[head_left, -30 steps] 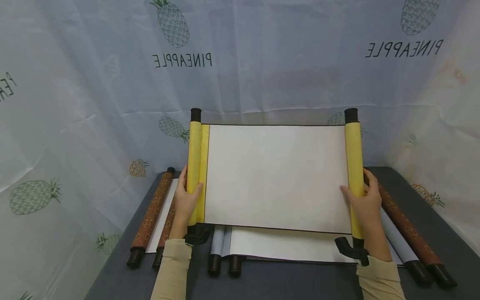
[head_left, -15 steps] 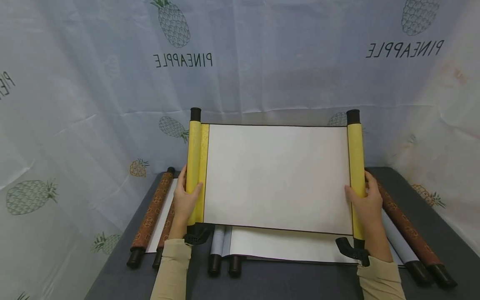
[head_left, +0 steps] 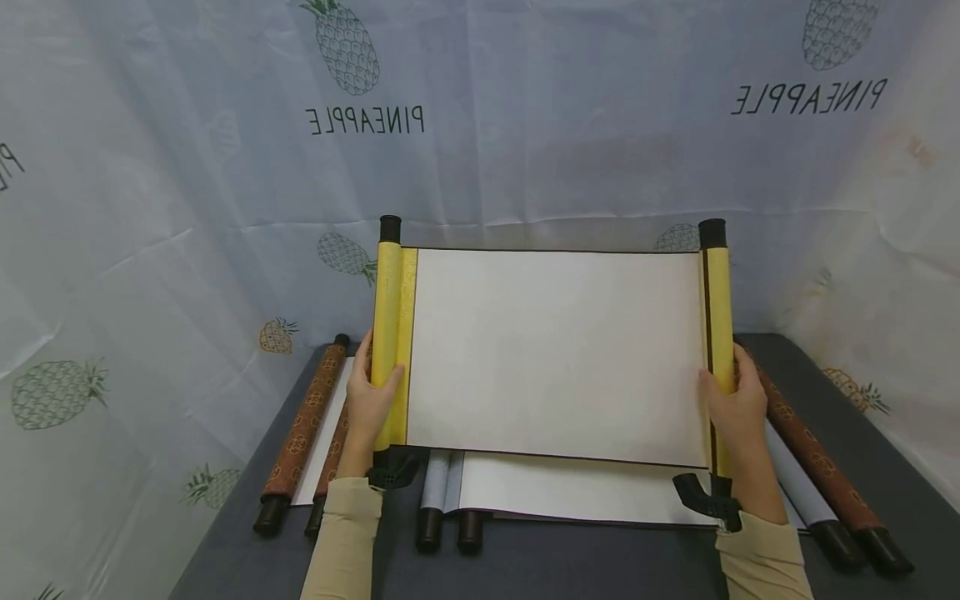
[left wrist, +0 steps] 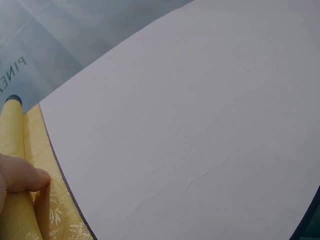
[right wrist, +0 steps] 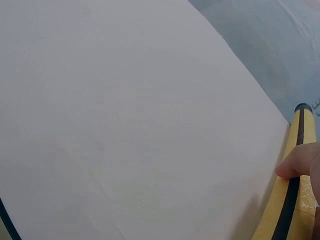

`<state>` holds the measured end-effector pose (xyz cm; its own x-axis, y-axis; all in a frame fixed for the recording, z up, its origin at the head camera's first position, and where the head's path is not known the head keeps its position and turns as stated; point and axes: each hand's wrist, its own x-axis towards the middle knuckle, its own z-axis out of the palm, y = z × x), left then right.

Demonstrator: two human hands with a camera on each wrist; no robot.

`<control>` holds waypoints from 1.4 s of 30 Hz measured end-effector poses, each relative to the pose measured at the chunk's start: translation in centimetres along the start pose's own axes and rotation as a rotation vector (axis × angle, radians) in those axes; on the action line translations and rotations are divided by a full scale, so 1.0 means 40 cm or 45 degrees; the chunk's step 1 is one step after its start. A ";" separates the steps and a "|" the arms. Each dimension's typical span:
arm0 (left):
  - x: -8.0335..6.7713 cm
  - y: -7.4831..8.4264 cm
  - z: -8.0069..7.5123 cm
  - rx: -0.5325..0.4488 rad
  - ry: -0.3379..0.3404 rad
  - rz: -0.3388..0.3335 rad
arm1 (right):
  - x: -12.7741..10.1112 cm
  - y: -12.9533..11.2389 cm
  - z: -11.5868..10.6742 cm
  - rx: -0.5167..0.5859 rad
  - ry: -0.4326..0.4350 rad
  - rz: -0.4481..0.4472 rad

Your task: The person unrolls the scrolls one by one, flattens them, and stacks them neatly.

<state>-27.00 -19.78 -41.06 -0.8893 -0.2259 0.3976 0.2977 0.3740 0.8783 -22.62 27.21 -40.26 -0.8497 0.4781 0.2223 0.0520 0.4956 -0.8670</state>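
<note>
A yellow hanging scroll is held up in front of me, its blank white sheet spread between two yellow rollers with black end caps. My left hand grips the left roller, the thumb across its front onto the yellow border. Around the right roller my right hand is curled, thumb at the sheet's edge. A dark stripe runs along that roller, also plain in the right wrist view beside the thumb. In the left wrist view the left thumb lies over the yellow brocade.
Behind and below, a partly unrolled grey-blue scroll lies on the dark table. Brown patterned scrolls lie at the left and right. A pineapple-print curtain hangs behind the table.
My right hand and the right roller have shifted slightly right, widening the white sheet. The right roller has turned, and its dark stripe now shows. My left hand stays almost still.
</note>
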 end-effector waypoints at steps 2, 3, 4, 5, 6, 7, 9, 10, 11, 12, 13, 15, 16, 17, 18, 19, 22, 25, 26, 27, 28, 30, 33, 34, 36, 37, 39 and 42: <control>-0.001 0.001 0.000 0.009 0.001 0.003 | 0.001 -0.001 0.000 0.017 -0.006 0.022; -0.001 0.001 0.000 0.012 0.003 0.003 | 0.001 -0.002 0.001 0.019 -0.004 0.034; -0.001 0.001 -0.001 0.016 0.004 0.005 | 0.002 -0.002 0.002 0.026 -0.001 0.045; -0.001 0.000 -0.001 0.021 0.006 0.006 | 0.002 -0.002 0.002 0.030 0.003 0.056; -0.001 0.000 -0.001 0.024 0.006 0.007 | 0.003 -0.002 0.003 0.032 0.007 0.067; -0.001 -0.001 -0.001 0.028 0.007 0.006 | 0.002 -0.002 0.003 0.033 0.011 0.074; -0.001 -0.003 -0.002 0.030 0.011 0.002 | 0.002 -0.002 0.003 0.009 0.027 0.079; -0.001 -0.004 -0.002 0.038 0.013 -0.002 | 0.002 -0.002 0.003 0.000 0.035 0.071; 0.000 -0.006 -0.002 0.040 0.017 -0.007 | 0.001 -0.001 0.002 -0.016 0.044 0.062; 0.000 -0.006 -0.002 0.047 0.019 -0.011 | 0.001 -0.001 0.003 -0.027 0.054 0.054; 0.000 -0.007 -0.002 0.054 0.021 -0.019 | 0.000 0.000 0.003 -0.033 0.062 0.046; 0.002 -0.009 -0.002 0.063 0.017 -0.032 | 0.000 0.001 0.003 -0.038 0.074 0.024; 0.002 -0.009 -0.003 0.058 0.013 -0.036 | -0.001 0.002 0.003 -0.032 0.083 0.007; 0.003 -0.009 -0.003 0.053 0.008 -0.037 | -0.002 0.002 0.004 -0.026 0.096 -0.005; 0.003 -0.010 -0.004 0.050 0.003 -0.039 | -0.003 0.003 0.004 -0.014 0.110 -0.023; 0.004 -0.011 -0.005 0.040 -0.001 -0.040 | -0.003 0.004 0.004 -0.005 0.126 -0.045; 0.004 -0.013 -0.006 0.029 0.002 -0.036 | -0.004 0.008 0.005 0.015 0.182 -0.113; 0.002 -0.012 -0.005 0.050 0.019 -0.022 | -0.003 0.011 0.004 0.032 0.209 -0.169; 0.002 -0.013 -0.005 0.057 0.024 -0.014 | -0.003 0.012 0.004 0.033 0.209 -0.177; 0.002 -0.014 -0.005 0.060 0.028 -0.008 | -0.002 0.013 0.003 0.032 0.206 -0.181; 0.002 -0.014 -0.005 0.060 0.033 -0.001 | -0.002 0.014 0.002 0.028 0.202 -0.178; 0.002 -0.016 -0.006 0.051 0.039 0.010 | -0.002 0.016 -0.001 0.010 0.180 -0.152; 0.003 -0.016 -0.009 0.049 0.041 0.017 | -0.002 0.018 -0.006 -0.009 0.140 -0.104; 0.003 -0.016 -0.011 0.050 0.042 0.018 | -0.002 0.019 -0.008 -0.014 0.123 -0.092; 0.004 -0.016 -0.013 0.049 0.043 0.019 | -0.003 0.019 -0.011 -0.013 0.088 -0.059; 0.005 -0.016 -0.014 0.050 0.040 0.018 | -0.002 0.018 -0.012 -0.010 0.067 -0.038; 0.005 -0.015 -0.016 0.046 0.036 0.020 | -0.002 0.013 -0.015 -0.006 0.035 0.005; 0.004 -0.015 -0.017 0.037 0.034 0.017 | -0.001 0.006 -0.018 0.010 0.006 0.083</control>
<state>-27.10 -20.66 -41.36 -0.8756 -0.2447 0.4164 0.2988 0.4029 0.8651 -22.22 27.82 -40.15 -0.8424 0.5123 0.1672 0.1029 0.4575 -0.8832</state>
